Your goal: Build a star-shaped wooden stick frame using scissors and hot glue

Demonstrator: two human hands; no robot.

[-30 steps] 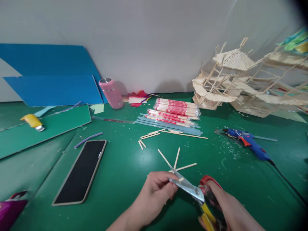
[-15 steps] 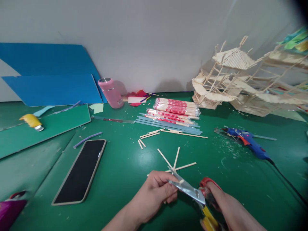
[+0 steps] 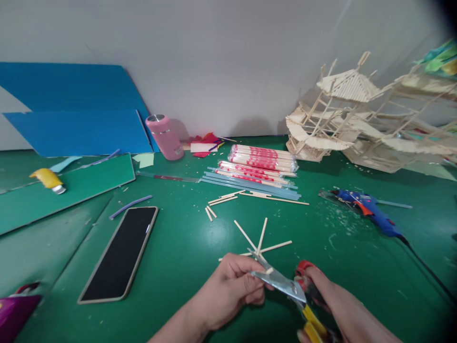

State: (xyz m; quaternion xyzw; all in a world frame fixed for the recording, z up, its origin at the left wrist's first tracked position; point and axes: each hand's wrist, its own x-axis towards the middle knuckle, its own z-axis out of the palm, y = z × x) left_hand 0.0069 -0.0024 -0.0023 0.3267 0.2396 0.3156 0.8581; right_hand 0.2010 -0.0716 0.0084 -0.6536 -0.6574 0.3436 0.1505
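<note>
The left hand [image 3: 233,288], at the lower middle of the surface [image 3: 185,238], pinches a short wooden stick [image 3: 269,271] between thumb and fingers, its pale end showing between the parted blades of the scissors [image 3: 287,287]. The right hand [image 3: 337,302] is closed around the red and yellow handles of those scissors, the lower part of its grip cut off by the frame edge. The two hands are apart from each other, with the blades spanning between them. Just beyond the blade tips, thin sticks [image 3: 263,235] fan out on the surface from a shared centre, one running partly behind the left hand. Farther back lie cut stick pieces [image 3: 223,202], then bluish translucent rods [image 3: 250,186] and clear packs of sticks [image 3: 263,158] with red printing. To the right rests a blue glue gun [image 3: 380,219] with its cord trailing off, and behind it stands a stick-built model [image 3: 348,88] with a pointed roof. On the left, a phone [image 3: 119,255] lies screen up near a purple strip [image 3: 130,206], and a pink tumbler [image 3: 166,138] stands beside leaning blue boards [image 3: 78,131].
</note>
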